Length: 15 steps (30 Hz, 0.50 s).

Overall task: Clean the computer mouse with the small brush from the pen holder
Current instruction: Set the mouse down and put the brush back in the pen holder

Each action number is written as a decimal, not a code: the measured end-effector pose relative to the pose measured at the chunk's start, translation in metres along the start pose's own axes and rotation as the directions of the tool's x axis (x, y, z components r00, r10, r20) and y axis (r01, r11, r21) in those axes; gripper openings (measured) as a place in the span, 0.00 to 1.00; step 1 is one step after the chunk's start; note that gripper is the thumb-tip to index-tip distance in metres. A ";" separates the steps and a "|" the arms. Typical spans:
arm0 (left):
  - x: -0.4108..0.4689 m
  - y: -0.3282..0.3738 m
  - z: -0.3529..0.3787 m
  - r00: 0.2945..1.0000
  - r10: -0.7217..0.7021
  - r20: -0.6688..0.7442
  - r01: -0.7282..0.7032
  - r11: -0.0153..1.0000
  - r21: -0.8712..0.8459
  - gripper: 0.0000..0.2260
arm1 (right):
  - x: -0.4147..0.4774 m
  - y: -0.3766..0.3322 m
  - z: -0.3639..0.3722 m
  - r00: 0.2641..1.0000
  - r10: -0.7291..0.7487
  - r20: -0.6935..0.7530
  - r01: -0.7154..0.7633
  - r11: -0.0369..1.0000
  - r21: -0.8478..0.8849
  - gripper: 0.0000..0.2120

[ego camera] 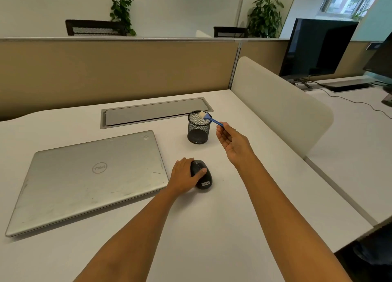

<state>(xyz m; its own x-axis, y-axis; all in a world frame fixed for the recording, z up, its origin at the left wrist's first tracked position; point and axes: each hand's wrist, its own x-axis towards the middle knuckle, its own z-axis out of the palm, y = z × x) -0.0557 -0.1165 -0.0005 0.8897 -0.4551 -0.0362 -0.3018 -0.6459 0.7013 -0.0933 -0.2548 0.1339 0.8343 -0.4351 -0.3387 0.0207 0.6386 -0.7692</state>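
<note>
While our left hand [182, 175] cups the mouse [202, 175] on the desk [212, 228], thumb across its top, our right hand [231, 141] hangs farther out, palm up, pinching the blue brush [210, 118] by its handle end. Its white bristles sit over the rim of the mesh pen holder [198, 131]. Mouse tag says Lenovo, closed laptop [91, 175] says Dell.

L hand [182, 175] covers left side of mouse [206, 176] — buttons partly hidden. End of brush [207, 117] handle lost betw. R hand [231, 141] fingertips. 2nd monitor [381, 56] cut by right edge; both forearms [286, 218] cut at bottom edge.
</note>
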 end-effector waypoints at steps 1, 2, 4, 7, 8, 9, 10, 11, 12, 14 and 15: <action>0.001 0.002 -0.002 1.000 -0.011 -0.020 0.010 1.000 -0.027 0.24 | 0.000 -0.001 0.001 1.000 -0.003 -0.002 0.003 1.000 -0.008 0.13; 0.002 0.004 -0.005 0.999 -0.019 -0.047 0.017 0.998 -0.056 0.21 | 0.001 -0.002 0.003 1.000 -0.007 -0.005 0.007 1.000 -0.021 0.13; 0.006 0.007 -0.011 0.993 -0.025 -0.116 0.014 0.996 -0.089 0.18 | 0.004 -0.004 0.005 1.000 -0.014 -0.013 0.014 0.999 -0.037 0.13; 0.017 0.008 -0.021 0.983 -0.022 -0.181 0.010 0.998 -0.064 0.18 | 0.010 -0.009 0.011 0.999 -0.034 -0.038 0.032 0.998 -0.056 0.13; 0.022 0.008 -0.024 0.982 -0.020 -0.190 0.012 0.999 -0.043 0.18 | 0.015 -0.011 0.012 0.997 -0.048 -0.053 0.045 0.997 -0.068 0.13; 0.026 0.007 -0.026 0.980 -0.018 -0.196 0.015 1.000 -0.016 0.18 | 0.019 -0.013 0.015 0.995 -0.066 -0.069 0.060 0.994 -0.086 0.14; 0.031 0.006 -0.028 0.979 -0.012 -0.202 0.015 1.000 0.014 0.18 | 0.025 -0.015 0.017 0.992 -0.088 -0.090 0.077 0.990 -0.120 0.14; 0.035 0.006 -0.030 0.979 -0.008 -0.203 0.017 0.999 0.041 0.19 | 0.031 -0.016 0.019 0.987 -0.113 -0.115 0.093 0.982 -0.167 0.14; 0.039 0.005 -0.032 0.980 -0.011 -0.199 0.024 0.998 0.062 0.19 | 0.038 -0.017 0.022 0.980 -0.143 -0.142 0.107 0.966 -0.234 0.15; 0.047 0.004 -0.034 0.982 -0.025 -0.185 0.042 0.995 0.089 0.20 | 0.052 -0.018 0.027 0.956 -0.222 -0.190 0.131 0.907 -0.399 0.14; 0.050 0.003 -0.034 0.983 -0.029 -0.181 0.048 0.994 0.102 0.20 | 0.059 -0.019 0.030 0.943 -0.269 -0.198 0.150 0.869 -0.471 0.13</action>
<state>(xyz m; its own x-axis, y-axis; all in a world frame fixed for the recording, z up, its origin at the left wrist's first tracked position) -0.0003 -0.1201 0.0240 0.9454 -0.3178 0.0726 -0.2919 -0.7261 0.6226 -0.0285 -0.2738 0.1451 0.6718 -0.7076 -0.2192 -0.1164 0.1914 -0.9746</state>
